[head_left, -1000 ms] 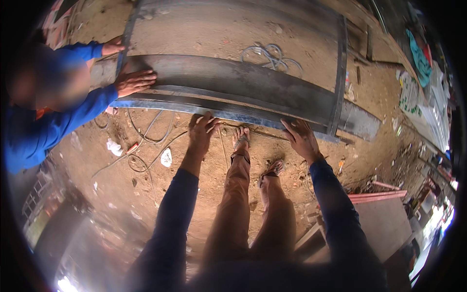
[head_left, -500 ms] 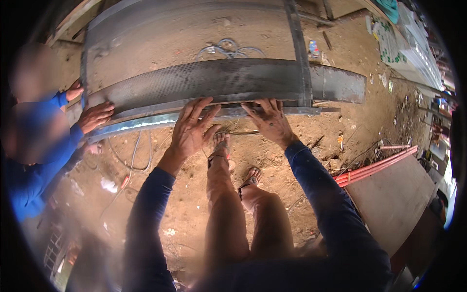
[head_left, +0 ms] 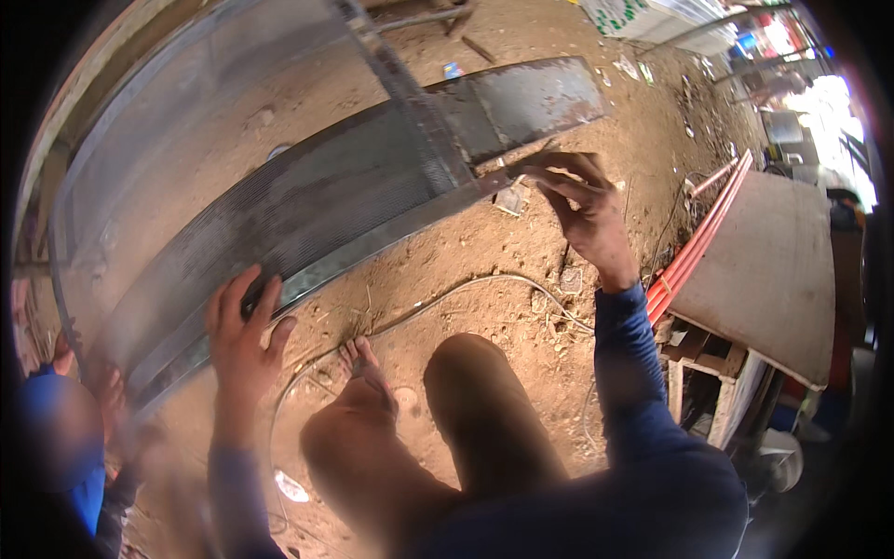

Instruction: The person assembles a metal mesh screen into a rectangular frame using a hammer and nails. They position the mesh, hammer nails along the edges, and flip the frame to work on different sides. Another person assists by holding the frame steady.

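Observation:
A dark metal frame with a mesh-like sheet [head_left: 233,112] slants across the view in front of me. A long, dark ribbed metal panel [head_left: 317,186] lies along its near side, its rusty end jutting out past a crossbar [head_left: 410,93]. My left hand [head_left: 244,335] rests its spread fingers on the near edge rail [head_left: 372,238], thumb apart. At the rail's right end, my right hand [head_left: 587,210] has its bent fingers closed on the tip of a thin metal strip [head_left: 494,182]. Part of the strip is hidden by the fingers.
A person in blue [head_left: 60,429] is at the far-left end, hands near the frame. A cable [head_left: 447,293] runs over the dirt floor by my feet. Pinkish-red pipes [head_left: 698,242] lean beside a board [head_left: 764,270] on the right. White sheets [head_left: 670,28] are stacked behind.
My view has turned and shifted right, so the frame now slants. My right hand has moved from the rail's middle to the strip's right end and closed there. My left hand stays on the rail.

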{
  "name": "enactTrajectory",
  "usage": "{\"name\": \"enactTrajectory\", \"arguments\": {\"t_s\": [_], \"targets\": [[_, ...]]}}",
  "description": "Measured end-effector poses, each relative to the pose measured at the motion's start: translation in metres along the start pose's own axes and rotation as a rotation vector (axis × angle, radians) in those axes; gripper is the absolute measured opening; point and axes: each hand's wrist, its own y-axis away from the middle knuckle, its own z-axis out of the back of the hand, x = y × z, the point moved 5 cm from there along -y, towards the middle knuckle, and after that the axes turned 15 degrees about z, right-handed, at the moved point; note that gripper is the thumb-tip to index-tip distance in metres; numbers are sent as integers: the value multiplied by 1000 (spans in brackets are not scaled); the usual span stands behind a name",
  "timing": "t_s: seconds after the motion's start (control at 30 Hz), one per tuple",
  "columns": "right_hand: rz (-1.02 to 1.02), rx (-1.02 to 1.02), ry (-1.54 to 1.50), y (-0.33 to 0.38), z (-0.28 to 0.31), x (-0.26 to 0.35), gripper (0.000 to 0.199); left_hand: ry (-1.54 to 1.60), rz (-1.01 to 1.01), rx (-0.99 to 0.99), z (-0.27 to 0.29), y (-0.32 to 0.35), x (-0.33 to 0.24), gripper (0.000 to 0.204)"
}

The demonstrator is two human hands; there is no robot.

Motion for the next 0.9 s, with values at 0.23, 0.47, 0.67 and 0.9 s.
{"name": "enactTrajectory", "arguments": {"t_s": [0.23, 0.47, 0.67, 0.9], "targets": [[193, -15, -77, 29, -44, -34, 33, 4, -32, -35, -5, 3, -16, 52], [192, -95, -77, 42, -55, -37, 36, -45, -23, -126, 0, 10, -23, 47], [259, -139, -24, 39, -52, -27, 31, 128, 104, -111, 3, 11, -14, 37], [256, -152, -61, 36, -66, -17, 25, 183, 112, -83, -4, 13, -9, 35]]}}
